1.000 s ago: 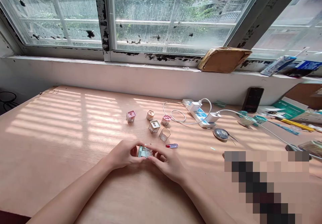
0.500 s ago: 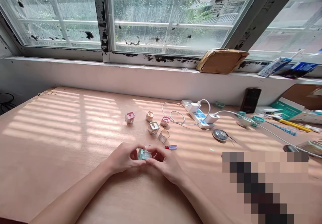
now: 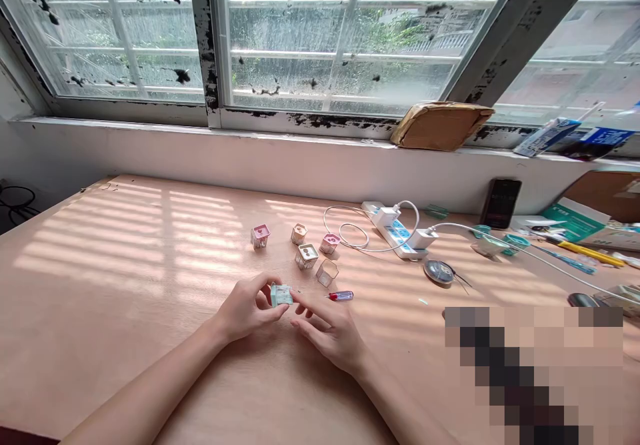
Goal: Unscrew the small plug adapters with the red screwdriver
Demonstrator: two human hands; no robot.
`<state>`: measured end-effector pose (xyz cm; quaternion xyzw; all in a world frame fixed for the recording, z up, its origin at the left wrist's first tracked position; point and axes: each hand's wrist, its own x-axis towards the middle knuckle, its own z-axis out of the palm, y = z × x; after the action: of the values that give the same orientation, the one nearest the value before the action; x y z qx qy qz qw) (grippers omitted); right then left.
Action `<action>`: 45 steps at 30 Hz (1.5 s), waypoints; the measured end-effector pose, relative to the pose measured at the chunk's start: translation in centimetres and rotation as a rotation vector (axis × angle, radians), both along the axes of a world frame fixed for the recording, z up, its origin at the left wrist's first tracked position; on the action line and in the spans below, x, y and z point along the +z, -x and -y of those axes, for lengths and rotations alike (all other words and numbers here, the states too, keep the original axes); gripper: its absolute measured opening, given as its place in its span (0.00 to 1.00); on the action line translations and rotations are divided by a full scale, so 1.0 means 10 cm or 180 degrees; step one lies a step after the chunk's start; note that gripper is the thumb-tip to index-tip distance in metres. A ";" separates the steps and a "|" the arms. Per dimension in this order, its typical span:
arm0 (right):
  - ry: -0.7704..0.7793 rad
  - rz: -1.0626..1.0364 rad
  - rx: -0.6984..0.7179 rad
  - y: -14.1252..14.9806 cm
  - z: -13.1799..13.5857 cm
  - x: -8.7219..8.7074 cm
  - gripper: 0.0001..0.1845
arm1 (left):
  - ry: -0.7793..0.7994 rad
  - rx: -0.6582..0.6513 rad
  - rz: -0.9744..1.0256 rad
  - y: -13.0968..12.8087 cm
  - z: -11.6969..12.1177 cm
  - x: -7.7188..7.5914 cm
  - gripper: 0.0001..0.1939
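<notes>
Over the worktop [image 3: 100, 318], the left hand [image 3: 243, 309] grips a small teal box [image 3: 281, 295] between its fingers. The right hand [image 3: 334, 333], fingers parted, has its forefinger at the box's right edge, near a small screwdriver [image 3: 342, 295].

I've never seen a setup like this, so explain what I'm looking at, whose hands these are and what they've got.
There's no machine here: these are a person's bare hands, seen from a camera worn on that person's head. The left hand holds a small translucent teal box; the right hand is open, its index fingertip at the box's side. Beyond them on the wooden table lie five other small boxes, a screwdriver and a power strip. The lower right is pixelated, so I can't tell what's there.
</notes>
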<state>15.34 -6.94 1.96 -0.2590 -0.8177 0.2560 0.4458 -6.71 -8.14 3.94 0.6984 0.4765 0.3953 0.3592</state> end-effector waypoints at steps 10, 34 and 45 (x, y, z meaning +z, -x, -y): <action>-0.0659 0.0689 -0.0674 -0.27 -0.20 0.13 0.09 | -0.0560 0.0149 -0.0148 0.04 -0.06 -0.03 0.14; 0.0579 0.1829 -0.0779 -0.56 -0.36 0.23 0.07 | -0.0987 -0.0057 0.0014 0.12 -0.11 -0.01 0.07; 0.0657 0.0994 -0.0645 -0.42 -0.37 0.05 0.10 | -0.0891 -0.0073 -0.0006 0.12 -0.11 -0.03 0.06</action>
<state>19.51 -3.28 2.43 -0.4207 -0.8161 0.2490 0.3083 -7.91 -7.02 3.63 0.7474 0.4090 0.4531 0.2622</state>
